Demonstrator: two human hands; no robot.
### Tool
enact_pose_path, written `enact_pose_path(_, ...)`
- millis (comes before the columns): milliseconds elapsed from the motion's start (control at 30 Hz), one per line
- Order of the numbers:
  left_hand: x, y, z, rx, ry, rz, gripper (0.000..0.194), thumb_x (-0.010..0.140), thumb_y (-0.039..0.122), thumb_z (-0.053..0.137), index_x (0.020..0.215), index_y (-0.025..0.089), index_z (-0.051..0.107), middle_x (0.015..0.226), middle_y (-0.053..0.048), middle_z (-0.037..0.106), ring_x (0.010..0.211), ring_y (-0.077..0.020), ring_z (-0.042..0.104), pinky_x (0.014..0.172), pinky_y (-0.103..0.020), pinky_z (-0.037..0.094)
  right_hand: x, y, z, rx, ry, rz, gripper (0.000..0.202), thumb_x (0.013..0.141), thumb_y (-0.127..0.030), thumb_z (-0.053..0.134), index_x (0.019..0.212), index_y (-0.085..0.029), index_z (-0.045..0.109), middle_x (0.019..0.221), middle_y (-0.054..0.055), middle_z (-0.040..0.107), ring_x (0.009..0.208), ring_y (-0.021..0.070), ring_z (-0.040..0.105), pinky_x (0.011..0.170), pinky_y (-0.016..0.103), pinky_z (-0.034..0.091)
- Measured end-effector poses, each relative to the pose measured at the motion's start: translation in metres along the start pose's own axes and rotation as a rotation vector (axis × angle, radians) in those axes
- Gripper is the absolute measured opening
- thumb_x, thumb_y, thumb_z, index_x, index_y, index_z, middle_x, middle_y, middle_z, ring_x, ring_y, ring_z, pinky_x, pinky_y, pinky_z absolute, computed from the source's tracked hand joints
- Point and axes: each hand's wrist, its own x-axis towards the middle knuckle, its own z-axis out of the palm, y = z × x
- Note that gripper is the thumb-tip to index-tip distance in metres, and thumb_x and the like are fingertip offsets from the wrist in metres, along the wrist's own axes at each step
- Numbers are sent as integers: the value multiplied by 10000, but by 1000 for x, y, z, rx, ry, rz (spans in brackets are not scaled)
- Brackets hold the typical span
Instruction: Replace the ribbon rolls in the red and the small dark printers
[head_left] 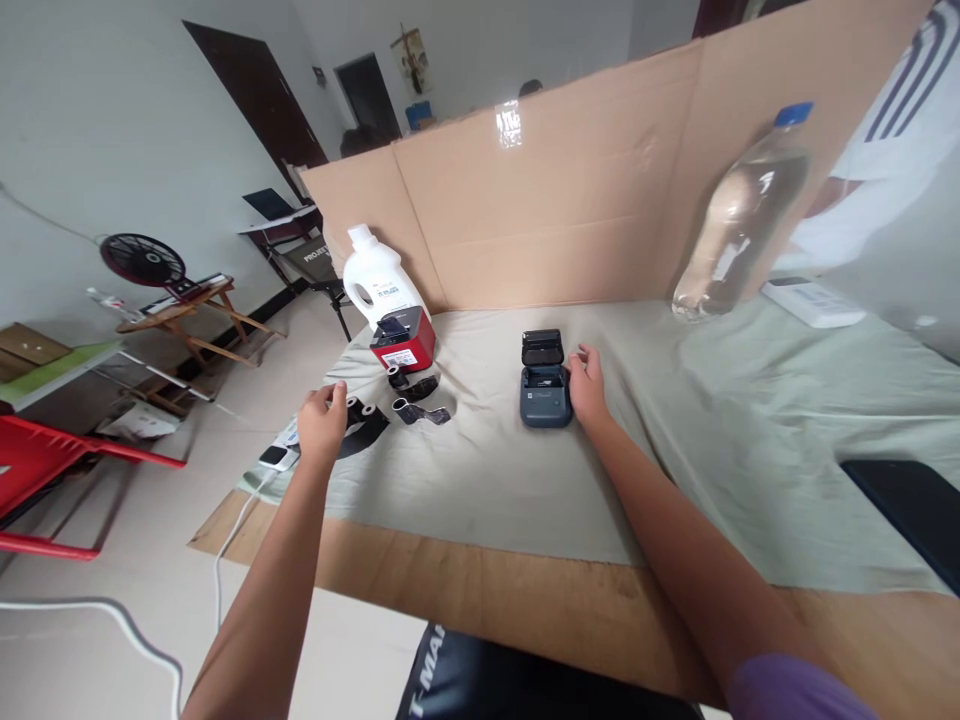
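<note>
A small dark blue-grey device [545, 400] stands on the cloth with its black lid raised. My right hand [587, 385] is at the device's right side, its fingers bent and close against it; whether they grip it is hard to tell. Over the cloth's left part is my left hand [322, 422], fingers curled, with anything between them too small to make out. Right beside it lie black rolls with white cores [365, 425]. Two more black rolls, one with a loose strip [424, 412], rest between my left hand and the device.
A red box [406, 345] and a white jug [381, 278] stand at the back left, before a cardboard screen [555, 210]. A clear bottle [739, 225] leans at the back right. A black phone-like slab [911, 510] lies far right. A person's white sleeve [907, 130] shows behind.
</note>
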Motion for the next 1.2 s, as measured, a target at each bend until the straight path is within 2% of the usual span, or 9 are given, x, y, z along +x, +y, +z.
enact_pose_path(100, 14, 4, -1, -37, 5, -6, 442, 920, 493, 447, 1088, 183, 714, 1035, -113, 696, 918, -259, 631, 876, -354, 460, 0, -2, 0, 4, 13, 46, 526, 862, -531, 478, 1312, -257, 490, 1166, 55, 575, 992, 199, 598, 872, 339, 472)
enact_pose_path(433, 71, 56, 42, 20, -393, 2, 460, 733, 460, 735, 1021, 103, 729, 1001, -137, 720, 888, -253, 641, 810, -350, 441, 0, -4, -1, -2, 9, 70, 504, 861, -504, 495, 1293, -245, 504, 1157, 59, 580, 989, 203, 605, 908, 358, 473)
enact_pose_path(567, 70, 72, 37, -5, -341, 63, 419, 727, 402, 751, 1054, 141, 733, 1033, -114, 732, 928, -254, 655, 827, -326, 445, 0, -2, -2, 3, 5, 88, 505, 871, -490, 475, 1308, -237, 480, 1174, 65, 576, 962, 192, 622, 904, 359, 482)
enact_pose_path(667, 47, 97, 20, -106, -127, 211, 438, 813, 410, 679, 1193, 194, 687, 1114, -85, 725, 1043, -257, 639, 929, -334, 426, -5, -16, -2, -4, 47, 18, 482, 867, -445, 480, 1289, -213, 490, 1179, 89, 580, 952, 191, 622, 905, 370, 483)
enact_pose_path(733, 20, 120, 9, -180, 47, 358, 433, 847, 429, 652, 1228, 224, 665, 1148, -71, 713, 1104, -266, 610, 1009, -362, 381, -11, -39, 1, -50, 74, -105, 430, 859, -415, 502, 1233, -206, 537, 1181, 107, 595, 1008, 207, 602, 913, 369, 474)
enact_pose_path(833, -31, 157, 6, -265, 199, 459, 408, 868, 450, 643, 1224, 252, 666, 1156, -77, 694, 1151, -292, 560, 1052, -414, 325, -24, -86, 13, -53, -79, -208, 296, 867, -402, 517, 1075, -218, 621, 1048, 79, 652, 967, 212, 614, 867, 343, 480)
enact_pose_path(967, -86, 189, 27, -429, 224, 564, 394, 862, 463, 668, 1198, 259, 694, 1101, -103, 709, 1083, -306, 571, 1003, -435, 354, -45, -136, 34, 129, -518, 40, 246, 849, -428, 550, 914, -222, 667, 814, 32, 655, 688, 170, 616, 613, 284, 469)
enact_pose_path(1067, -107, 196, 46, -532, 186, 596, 339, 893, 429, 640, 1190, 276, 690, 1175, -88, 715, 1063, -305, 581, 971, -443, 379, -55, -145, 42, 231, -570, 174, 198, 762, -391, 656, 857, -220, 685, 781, 22, 647, 638, 149, 587, 524, 256, 432)
enact_pose_path(1200, -116, 191, 56, -584, 158, 605, 324, 892, 405, 643, 1193, 291, 682, 1222, -68, 708, 1090, -308, 600, 953, -448, 405, -57, -140, 41, 313, -579, 283, 233, 719, -349, 701, 919, -229, 699, 831, 17, 679, 674, 149, 629, 580, 263, 478)
